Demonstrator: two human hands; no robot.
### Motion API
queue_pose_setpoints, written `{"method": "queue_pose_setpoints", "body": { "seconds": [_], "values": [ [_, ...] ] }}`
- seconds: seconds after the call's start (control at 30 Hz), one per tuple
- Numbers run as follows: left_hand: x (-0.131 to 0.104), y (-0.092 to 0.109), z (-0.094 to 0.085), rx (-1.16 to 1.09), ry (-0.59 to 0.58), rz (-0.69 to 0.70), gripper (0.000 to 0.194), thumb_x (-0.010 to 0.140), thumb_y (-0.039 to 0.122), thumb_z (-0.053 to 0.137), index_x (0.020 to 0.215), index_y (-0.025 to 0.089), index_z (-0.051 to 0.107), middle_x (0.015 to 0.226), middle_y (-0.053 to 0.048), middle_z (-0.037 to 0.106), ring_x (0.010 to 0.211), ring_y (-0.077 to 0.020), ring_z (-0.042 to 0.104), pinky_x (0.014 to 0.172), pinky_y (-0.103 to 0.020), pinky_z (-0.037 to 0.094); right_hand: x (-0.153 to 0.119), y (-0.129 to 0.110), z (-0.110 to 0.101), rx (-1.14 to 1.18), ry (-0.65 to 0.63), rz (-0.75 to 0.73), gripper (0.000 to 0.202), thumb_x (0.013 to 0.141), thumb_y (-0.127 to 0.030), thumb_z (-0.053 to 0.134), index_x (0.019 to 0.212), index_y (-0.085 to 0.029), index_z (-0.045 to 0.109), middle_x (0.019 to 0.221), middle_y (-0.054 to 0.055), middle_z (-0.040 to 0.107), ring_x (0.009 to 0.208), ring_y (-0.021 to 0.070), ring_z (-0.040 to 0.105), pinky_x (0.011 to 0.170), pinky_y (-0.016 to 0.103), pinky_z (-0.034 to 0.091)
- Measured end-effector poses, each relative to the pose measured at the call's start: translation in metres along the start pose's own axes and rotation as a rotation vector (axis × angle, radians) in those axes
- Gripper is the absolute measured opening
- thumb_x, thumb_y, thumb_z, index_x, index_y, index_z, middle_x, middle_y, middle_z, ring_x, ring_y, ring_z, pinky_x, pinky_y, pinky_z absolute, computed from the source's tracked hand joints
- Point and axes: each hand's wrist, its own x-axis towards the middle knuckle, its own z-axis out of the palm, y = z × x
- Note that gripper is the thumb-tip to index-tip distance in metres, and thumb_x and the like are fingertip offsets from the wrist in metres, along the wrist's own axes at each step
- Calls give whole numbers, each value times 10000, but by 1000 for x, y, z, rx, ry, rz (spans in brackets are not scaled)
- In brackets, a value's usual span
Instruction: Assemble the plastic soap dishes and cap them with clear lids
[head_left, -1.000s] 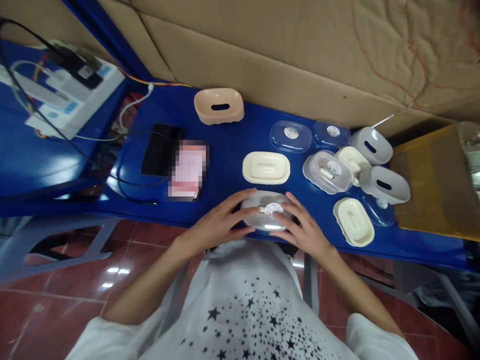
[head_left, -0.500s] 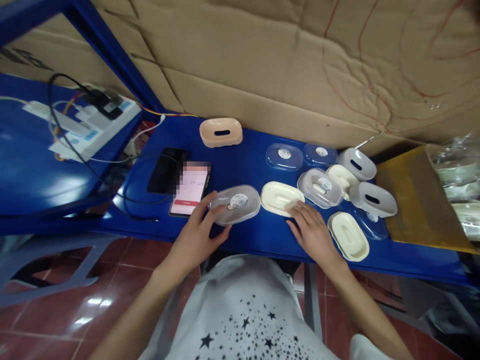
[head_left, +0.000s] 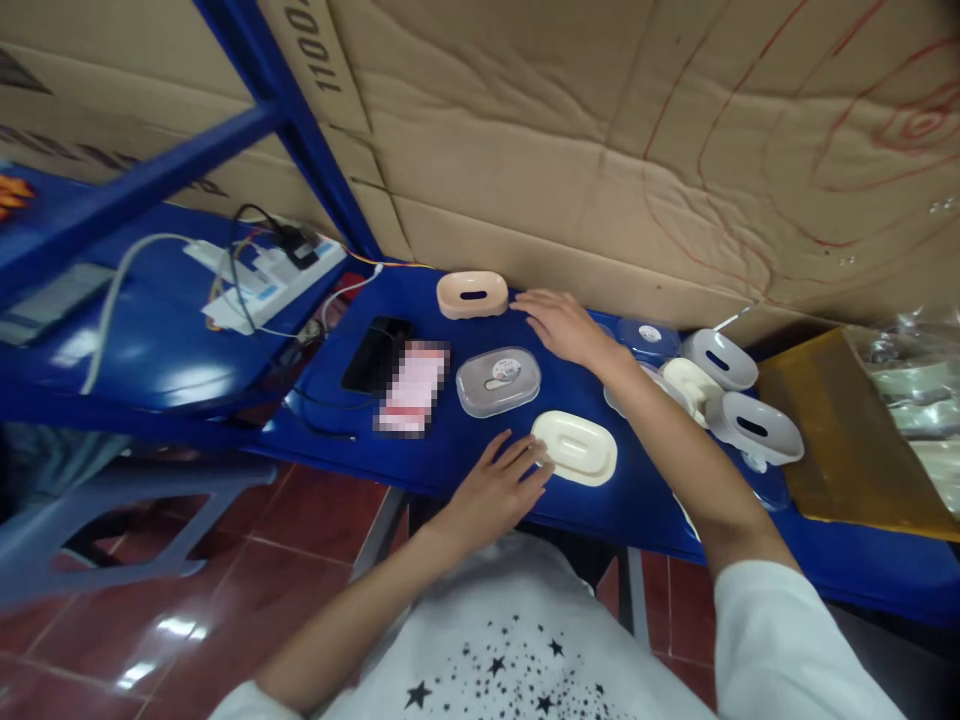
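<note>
**Bare hands between a cream tray and a peach dish**

Nearest, reaches with the left hand (head_left: 499, 490) to the left end of a cream tray (head_left: 579, 450), with bent fingers spread apart and tips over the rim; impossible to tell whether pressing on it or just above. Lies flat on the blue table (head_left: 450, 457), glossy and smooth, as a rounded oblong with a raised lip and a long oval form down the middle.

Just beyond and leftward, a lidded container (head_left: 480, 392): clear, shiny plastic on top, grey body beneath, round-cornered, with a pale elongated shape showing through beside a printed label. Farther left, a phone (head_left: 412, 385) with a pink screen, next to a black phone (head_left: 375, 355).

Deeper across the table, stretches out the right hand (head_left: 559, 325), palm down, with nearly straight, slightly parted fingers and tips just beside the right end of a peach dish (head_left: 472, 311): an oval, walled hollow with a dark slot in the floor.

To the right, past the forearm, a labelled clear lid (head_left: 634, 345), a cream piece (head_left: 686, 382) and two slotted grey dishes (head_left: 739, 370). Alongside, a yellow-brown box (head_left: 832, 430), with crinkled clear packs (head_left: 915, 385) of pale items behind the near panel.

Farthest, creased brown cardboard (head_left: 525, 180) marked with curving red lines.
</note>
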Motion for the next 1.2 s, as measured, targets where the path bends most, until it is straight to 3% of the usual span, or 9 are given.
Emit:
{"method": "queue_pose_setpoints", "body": {
  "seconds": [0.1, 0.23, 0.37, 0.5, 0.6, 0.7, 0.8, 0.9, 1.2],
  "values": [
    [-16, 3, 1, -11, 31, -63, 251, 1043, 159, 617, 1282, 197, 682, 1343, -118, 727, 1327, -284, 650, 1137, -538, 509, 58, 4, 29, -19, -51, -14, 384, 972, -164, 799, 1332, -102, 682, 1458, 104, 720, 1396, 222, 633, 1208, 448, 479],
    [-31, -4, -9, -44, 96, -114, 272, 1017, 105, 626, 1266, 202, 680, 1360, -134, 711, 1220, -281, 697, 1052, -529, 560, 69, -2, 37, -58, -28, 29, 211, 1068, -276, 675, 1115, -78, 733, 1252, 94, 803, 1304, 204, 691, 1222, 435, 459],
    [-32, -18, -24, -116, 265, -132, 396, 1014, 223, 715, 1396, 267, 620, 1498, -155, 602, 1321, -318, 650, 1054, -537, 595, 13, -14, 3, -89, 113, 90, 241, 1120, -270, 574, 1203, -88, 708, 1300, 142, 758, 1367, 259, 659, 1234, 474, 463],
    [-23, -31, -47, -200, 467, -193, 683, 953, 288, 820, 1545, 399, 498, 1676, -97, 387, 1499, -352, 515, 1153, -561, 578, -90, -54, -35, -103, 203, 126, 228, 1113, -268, 568, 1294, -169, 668, 1412, 156, 701, 1502, 283, 551, 1249, 509, 487],
    [-15, -35, -56, -253, 415, -133, 762, 944, 338, 837, 1587, 429, 440, 1736, -74, 297, 1558, -367, 451, 1207, -589, 546, -165, -95, -40, -66, 184, 70, 347, 1060, -136, 605, 1387, -251, 629, 1377, 107, 721, 1520, 297, 537, 1258, 582, 483],
    [-10, -32, -48, -276, 237, -65, 604, 1016, 358, 748, 1557, 355, 480, 1702, -111, 379, 1565, -358, 452, 1205, -582, 550, -214, -122, -24, -45, 104, 79, 450, 1031, -41, 560, 1407, -280, 631, 1281, 77, 754, 1489, 290, 570, 1242, 602, 495],
    [-11, -28, -30, -277, 118, -57, 420, 1066, 288, 666, 1469, 262, 547, 1643, -150, 474, 1556, -335, 480, 1202, -550, 560, -234, -130, -1, -30, 129, 110, 417, 1020, -37, 578, 1370, -248, 662, 1182, 81, 767, 1413, 295, 632, 1208, 590, 531],
    [-15, -28, -17, -256, 91, -80, 317, 1072, 223, 640, 1382, 220, 579, 1636, -169, 492, 1557, -339, 485, 1203, -544, 561, -237, -128, 16, 3, 160, 133, 397, 1023, -71, 609, 1364, -263, 672, 1166, 78, 760, 1369, 296, 660, 1176, 578, 566],
    [-29, -34, -10, -312, 41, -117, 345, 1077, 312, 641, 1402, 250, 545, 1699, -178, 431, 1531, -360, 520, 1168, -552, 586, -240, -126, 39, 93, 118, 113, 385, 1024, -152, 663, 1394, -258, 679, 1232, 102, 737, 1364, 300, 652, 1185, 575, 565]
  ]
}}
